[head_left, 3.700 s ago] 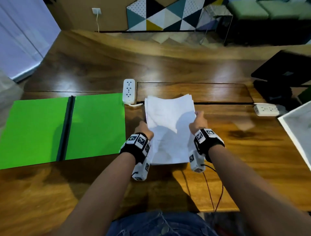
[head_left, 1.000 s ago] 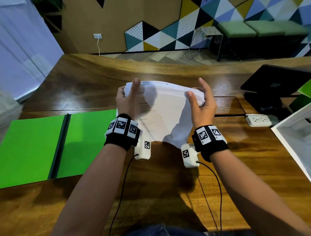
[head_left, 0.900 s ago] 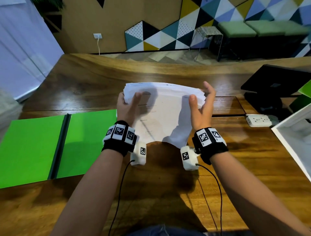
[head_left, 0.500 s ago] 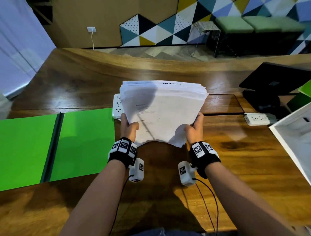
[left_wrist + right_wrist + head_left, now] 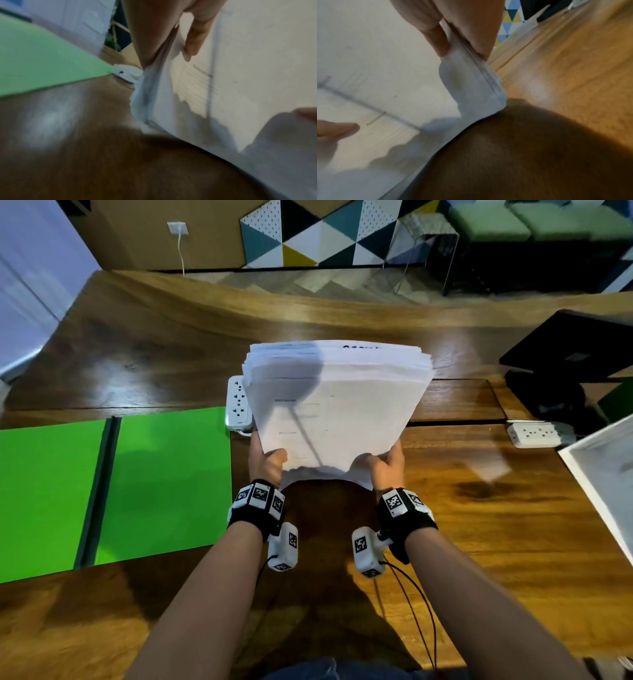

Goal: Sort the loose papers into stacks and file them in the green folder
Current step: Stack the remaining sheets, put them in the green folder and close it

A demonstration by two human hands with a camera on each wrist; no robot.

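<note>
A thick stack of white papers (image 5: 337,409) stands tilted on its lower edge above the wooden table (image 5: 479,525), its printed face toward me. My left hand (image 5: 269,462) grips its lower left corner, thumb on the front sheet. My right hand (image 5: 387,465) grips the lower right corner the same way. In the left wrist view the thumb pinches the paper stack (image 5: 240,81) by its edge; in the right wrist view the thumb presses on the paper stack (image 5: 385,67) near its corner. The green folder (image 5: 113,491) lies open flat on the table to the left.
A white power strip (image 5: 238,402) lies just behind the stack's left side, another power strip (image 5: 534,434) at the right. A black device (image 5: 575,350) stands at the far right, and a white tray (image 5: 603,470) reaches in from the right edge.
The stack went from lying flat to being held upright. My hands slid from its upper sides down to the bottom corners, and the sheets now sit squared together.
</note>
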